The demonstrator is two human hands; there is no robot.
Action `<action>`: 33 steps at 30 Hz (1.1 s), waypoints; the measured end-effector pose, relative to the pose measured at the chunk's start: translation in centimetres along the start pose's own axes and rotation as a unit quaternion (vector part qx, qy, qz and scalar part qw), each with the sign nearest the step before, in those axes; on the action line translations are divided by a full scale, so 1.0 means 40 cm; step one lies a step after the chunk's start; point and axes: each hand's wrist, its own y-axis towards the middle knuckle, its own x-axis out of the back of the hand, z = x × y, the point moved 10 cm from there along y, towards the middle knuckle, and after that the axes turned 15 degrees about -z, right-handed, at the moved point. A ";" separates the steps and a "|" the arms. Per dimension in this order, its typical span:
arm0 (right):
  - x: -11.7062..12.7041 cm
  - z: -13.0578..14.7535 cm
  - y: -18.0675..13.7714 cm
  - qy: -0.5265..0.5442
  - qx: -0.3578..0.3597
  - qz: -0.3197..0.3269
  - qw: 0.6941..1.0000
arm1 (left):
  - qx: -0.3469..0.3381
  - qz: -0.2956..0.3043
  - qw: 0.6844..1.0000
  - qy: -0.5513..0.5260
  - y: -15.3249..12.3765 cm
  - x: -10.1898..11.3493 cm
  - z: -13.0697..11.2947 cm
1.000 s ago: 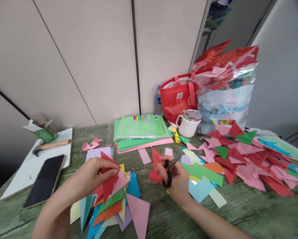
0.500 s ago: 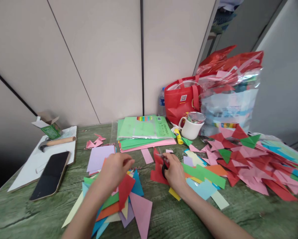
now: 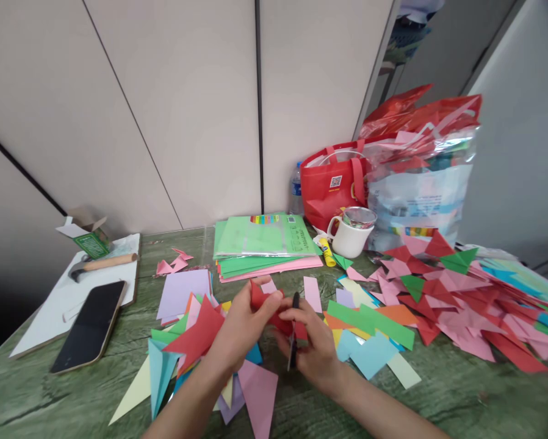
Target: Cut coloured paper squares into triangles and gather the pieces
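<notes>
My left hand (image 3: 246,323) is closed with thumb and fingers pinching a folded piece of red paper (image 3: 259,296). Beside it, my right hand (image 3: 318,349) grips a pair of black scissors (image 3: 294,341), held upright with the tips pointing down toward me. Its fingers also reach the red paper, though I cannot tell how firmly. Part of the paper is hidden behind both hands. Under and left of my left forearm lies a pile of coloured paper pieces, with a red cut piece (image 3: 201,332) on top and a pink triangle (image 3: 258,393) at the near side.
Green paper packs (image 3: 265,235) lie at the back, near a yellow glue stick (image 3: 328,252) and white mug (image 3: 349,238). Red and pink folded pieces (image 3: 461,305) heap at right, before stuffed bags (image 3: 420,195). A phone (image 3: 90,326) and hammer (image 3: 102,263) lie left.
My left hand has moved right from the pile to the red paper, leaving a red piece on the pile. My right hand has lifted the paper and scissors, whose tips have swung toward me.
</notes>
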 end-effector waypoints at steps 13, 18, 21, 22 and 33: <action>0.029 -0.094 0.000 0.009 -0.185 -0.084 0.979 | -0.006 -0.014 1.000 -0.021 0.021 0.051 -0.024; -0.011 -0.162 -0.035 0.114 -0.362 -0.062 0.923 | -0.021 -0.008 1.000 -0.020 0.017 0.047 -0.031; 0.021 -0.172 -0.030 0.105 -0.387 -0.122 0.908 | -0.065 -0.059 0.995 -0.047 0.017 0.064 -0.053; 0.034 -0.174 -0.027 0.100 -0.390 -0.146 0.903 | -0.086 -0.073 0.992 -0.050 0.015 0.069 -0.064; 0.019 -0.170 -0.028 0.156 -0.405 -0.131 0.891 | -0.111 -0.008 0.989 0.094 0.000 0.018 -0.067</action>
